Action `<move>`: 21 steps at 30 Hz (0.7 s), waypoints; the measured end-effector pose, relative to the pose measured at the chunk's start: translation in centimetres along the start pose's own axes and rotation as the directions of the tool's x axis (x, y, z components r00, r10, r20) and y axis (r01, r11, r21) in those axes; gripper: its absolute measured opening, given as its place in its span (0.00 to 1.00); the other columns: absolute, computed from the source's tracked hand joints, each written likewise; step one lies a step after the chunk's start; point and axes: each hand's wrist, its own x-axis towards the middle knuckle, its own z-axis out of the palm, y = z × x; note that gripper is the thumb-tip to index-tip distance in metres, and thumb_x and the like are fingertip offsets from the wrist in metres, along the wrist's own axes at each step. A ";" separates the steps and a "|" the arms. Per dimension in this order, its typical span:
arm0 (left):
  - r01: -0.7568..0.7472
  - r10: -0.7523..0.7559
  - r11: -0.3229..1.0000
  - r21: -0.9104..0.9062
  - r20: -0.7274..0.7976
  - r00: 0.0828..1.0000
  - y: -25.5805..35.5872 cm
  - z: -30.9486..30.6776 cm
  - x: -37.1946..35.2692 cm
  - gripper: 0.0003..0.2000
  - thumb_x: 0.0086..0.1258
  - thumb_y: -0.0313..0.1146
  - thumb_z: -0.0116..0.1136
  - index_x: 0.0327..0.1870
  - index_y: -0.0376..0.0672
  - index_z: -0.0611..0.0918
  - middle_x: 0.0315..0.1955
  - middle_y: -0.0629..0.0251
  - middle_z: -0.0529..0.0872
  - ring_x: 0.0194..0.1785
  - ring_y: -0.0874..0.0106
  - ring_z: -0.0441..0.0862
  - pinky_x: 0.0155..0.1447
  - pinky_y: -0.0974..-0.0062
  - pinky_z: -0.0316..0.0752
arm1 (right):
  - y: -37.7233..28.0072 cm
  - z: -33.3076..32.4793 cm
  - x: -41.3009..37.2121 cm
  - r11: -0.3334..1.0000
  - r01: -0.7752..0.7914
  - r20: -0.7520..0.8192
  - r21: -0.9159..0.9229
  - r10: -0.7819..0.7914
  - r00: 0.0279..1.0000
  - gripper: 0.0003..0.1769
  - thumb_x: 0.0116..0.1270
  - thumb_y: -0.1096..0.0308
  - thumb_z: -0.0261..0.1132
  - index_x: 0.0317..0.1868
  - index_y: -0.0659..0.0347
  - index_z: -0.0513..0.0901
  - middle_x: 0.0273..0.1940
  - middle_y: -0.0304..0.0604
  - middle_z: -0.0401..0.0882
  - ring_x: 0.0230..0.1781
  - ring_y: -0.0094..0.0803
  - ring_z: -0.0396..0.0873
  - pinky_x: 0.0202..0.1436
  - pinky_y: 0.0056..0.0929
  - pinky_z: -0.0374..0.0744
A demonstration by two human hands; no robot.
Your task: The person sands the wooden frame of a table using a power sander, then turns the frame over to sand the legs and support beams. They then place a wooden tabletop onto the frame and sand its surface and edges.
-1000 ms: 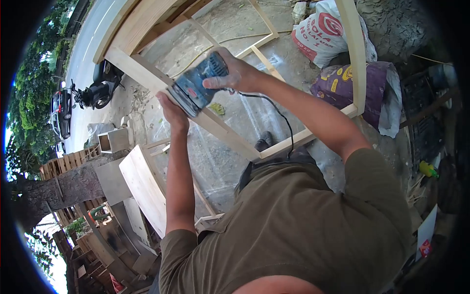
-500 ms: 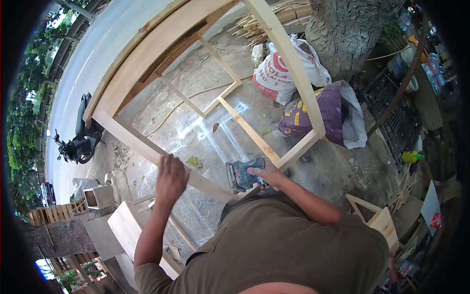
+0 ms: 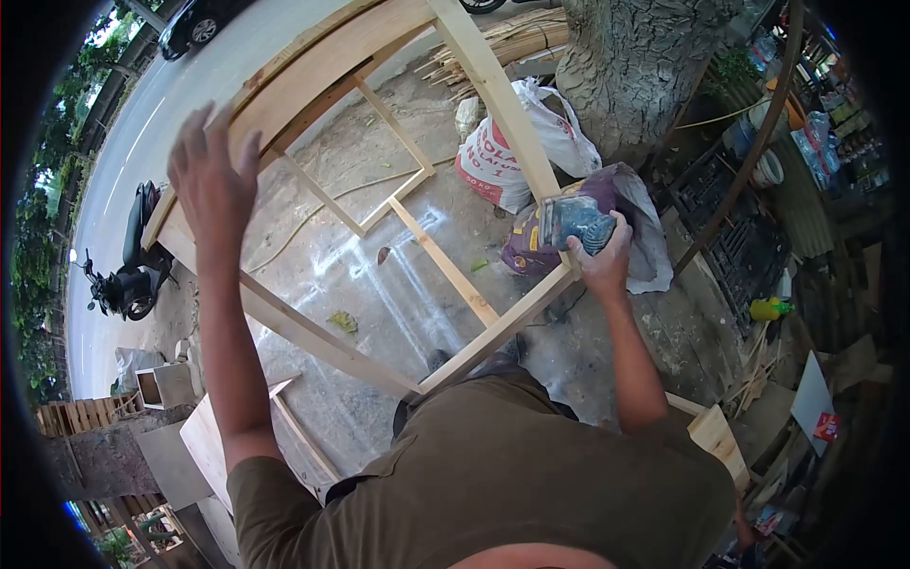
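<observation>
A wooden frame (image 3: 327,339) with pale rails and posts stands in front of me. My right hand (image 3: 607,261) is wrapped round a blue-teal electric sander (image 3: 574,222), at the frame's right corner, where a post (image 3: 500,100) meets the near right rail (image 3: 502,332). The sander overlaps the lower end of that post in this view. My left hand (image 3: 216,180) is raised with its fingers spread, holding nothing, over the frame's left side near the wide upper board (image 3: 303,81).
Beyond the right corner sit a purple sack (image 3: 531,237) and a white sack (image 3: 493,166), near a tree trunk (image 3: 611,76). A motorbike (image 3: 137,275) is parked at the left by the road. A cable (image 3: 303,226) crosses the dusty ground.
My left hand has come off the left rail and moved up and away. My right hand has carried the sander from the near rail to the right corner. A car has appeared on the road.
</observation>
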 end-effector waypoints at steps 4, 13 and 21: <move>0.262 -0.268 0.963 0.059 0.261 0.927 -0.8 3.1 5.8 0.31 0.75 0.66 0.59 0.60 0.46 0.87 0.53 0.54 0.90 0.59 0.51 0.86 0.62 0.53 0.78 | 2.4 0.8 -1.7 0.997 0.068 -0.005 -0.021 -0.068 0.998 0.52 0.57 0.55 0.85 0.73 0.68 0.65 0.61 0.62 0.71 0.61 0.59 0.75 0.66 0.52 0.76; 0.273 -0.281 0.960 0.066 0.233 0.931 -1.8 5.0 5.7 0.34 0.72 0.74 0.56 0.44 0.46 0.88 0.37 0.57 0.92 0.43 0.55 0.91 0.44 0.56 0.83 | -13.7 2.1 13.7 0.887 0.461 0.004 -0.019 -0.461 0.888 0.46 0.59 0.53 0.82 0.71 0.62 0.69 0.59 0.58 0.74 0.57 0.60 0.80 0.59 0.53 0.82; 0.301 -0.291 0.954 0.000 0.254 0.922 -2.1 5.2 5.8 0.32 0.73 0.71 0.57 0.46 0.46 0.88 0.37 0.57 0.92 0.44 0.53 0.91 0.45 0.55 0.83 | -26.2 3.9 28.7 0.848 0.512 -0.034 -0.138 -0.521 0.853 0.49 0.61 0.41 0.79 0.72 0.61 0.68 0.62 0.61 0.74 0.55 0.64 0.84 0.57 0.55 0.85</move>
